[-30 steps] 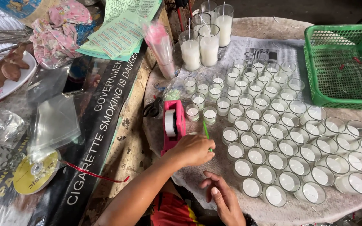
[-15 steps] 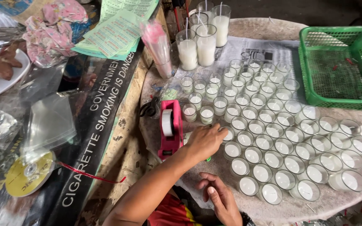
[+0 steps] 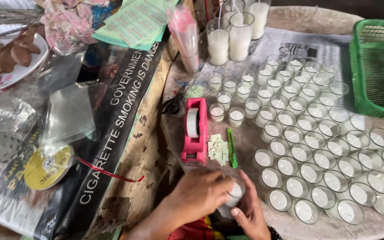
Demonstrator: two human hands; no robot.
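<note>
Both my hands meet at the bottom middle of the view around one small glass cup of white wax [image 3: 235, 194]. My left hand [image 3: 198, 195] comes in from the lower left and closes over the cup's top and side. My right hand [image 3: 250, 214] cradles it from below and from the right. Just beyond them lie a pink tape dispenser [image 3: 194, 130], a heap of small pale green paper slips [image 3: 217, 148] and a thin green pen-like tool [image 3: 232, 149]. Many rows of the same wax-filled cups [image 3: 316, 138] spread out to the right on newspaper.
Three tall glasses of white wax [image 3: 230, 38] and a pink packet [image 3: 185, 33] stand at the back. A green plastic basket [image 3: 378, 102] sits at the far right. Black scissors [image 3: 171, 105], clear plastic bags [image 3: 67, 113], a yellow spool [image 3: 45, 166] and a plate of brown pieces [image 3: 10, 58] lie left.
My left hand has drawn back from the near rows of cups toward my body with one cup. My right hand has come up to hold it too.
</note>
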